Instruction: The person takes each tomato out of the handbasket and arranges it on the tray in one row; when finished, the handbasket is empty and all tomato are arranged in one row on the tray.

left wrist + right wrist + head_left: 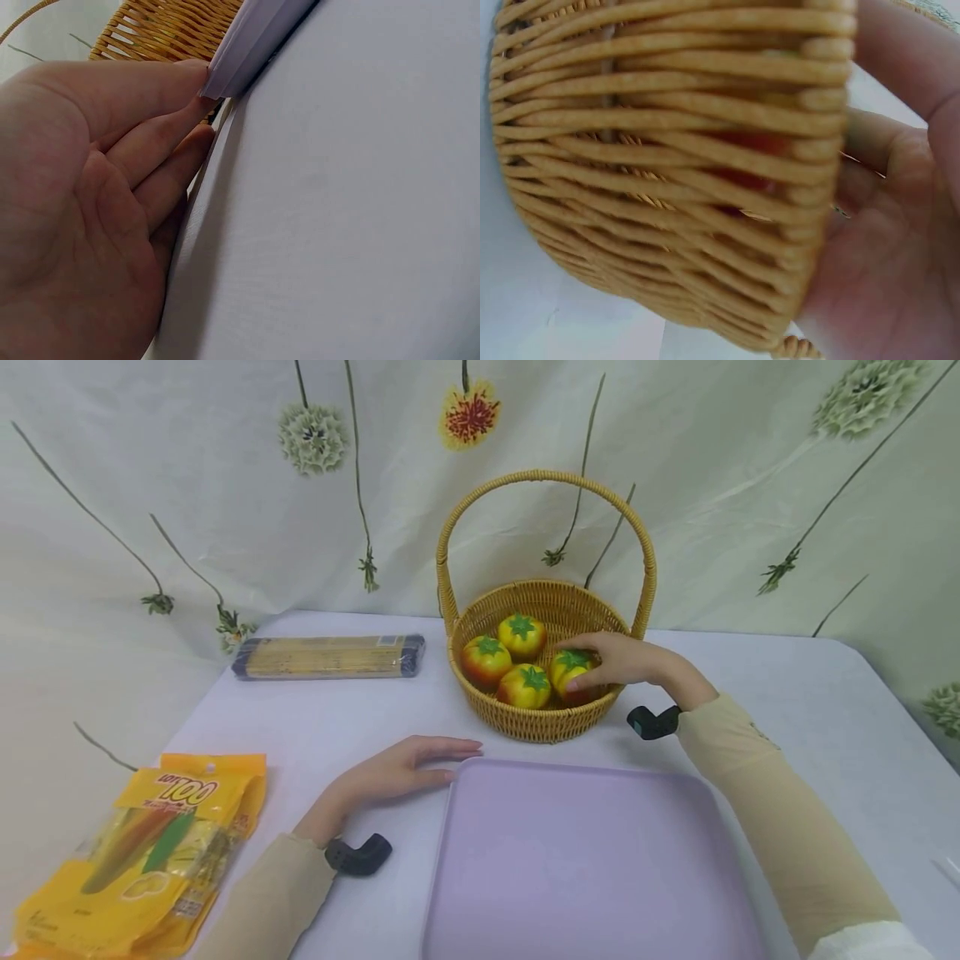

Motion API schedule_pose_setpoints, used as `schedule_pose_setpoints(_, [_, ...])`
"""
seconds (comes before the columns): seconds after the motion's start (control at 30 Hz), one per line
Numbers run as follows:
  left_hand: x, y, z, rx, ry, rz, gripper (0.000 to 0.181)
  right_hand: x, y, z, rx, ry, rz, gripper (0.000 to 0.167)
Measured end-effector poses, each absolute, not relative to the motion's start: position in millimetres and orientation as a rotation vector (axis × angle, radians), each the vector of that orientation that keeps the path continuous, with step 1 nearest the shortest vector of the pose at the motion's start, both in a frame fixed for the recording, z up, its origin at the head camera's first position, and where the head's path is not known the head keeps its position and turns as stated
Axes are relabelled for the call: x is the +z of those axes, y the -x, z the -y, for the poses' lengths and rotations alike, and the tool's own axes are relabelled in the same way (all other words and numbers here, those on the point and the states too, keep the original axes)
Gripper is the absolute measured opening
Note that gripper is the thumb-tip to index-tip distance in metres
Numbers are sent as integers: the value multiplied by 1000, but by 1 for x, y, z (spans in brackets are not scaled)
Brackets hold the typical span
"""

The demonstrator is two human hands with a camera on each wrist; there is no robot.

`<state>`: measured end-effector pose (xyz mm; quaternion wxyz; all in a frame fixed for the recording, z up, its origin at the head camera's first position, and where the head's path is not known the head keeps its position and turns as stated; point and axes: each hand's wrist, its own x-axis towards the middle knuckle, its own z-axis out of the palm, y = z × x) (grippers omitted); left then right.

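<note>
In the head view a wicker basket [551, 725] with a tall handle holds several yellow-red fruits with green tops. My right hand [626, 662] reaches over its right rim, fingers and thumb curled round the rightmost fruit [564, 670]. The basket's woven wall [682, 150] hides the fingertips in the right wrist view, where the palm of my right hand [900, 217] shows beside it. My left hand [397, 770] lies at the far left corner of a lilac tray [585, 860]; in the left wrist view the thumb of my left hand [97, 172] touches the tray's edge [232, 56].
A clear packet of thin sticks with dark ends [330, 657] lies at the back left. Orange-yellow packages [150, 860] lie at the front left. Behind the table hangs a pale cloth with printed flowers [720, 527].
</note>
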<state>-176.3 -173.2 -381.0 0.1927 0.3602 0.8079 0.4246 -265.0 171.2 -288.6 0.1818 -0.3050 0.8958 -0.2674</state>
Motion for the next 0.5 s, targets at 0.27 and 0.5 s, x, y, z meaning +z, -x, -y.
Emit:
schedule_pose_setpoints(0.27, [-381,176,174,1188,-1019,-2270,41,-281,255,-183,-854,787,-2577,69])
schedule_pose_setpoints(0.5, [-381,176,174,1203,-1037,-2254,40,-271,241,-189,-1009,798,-2566,68])
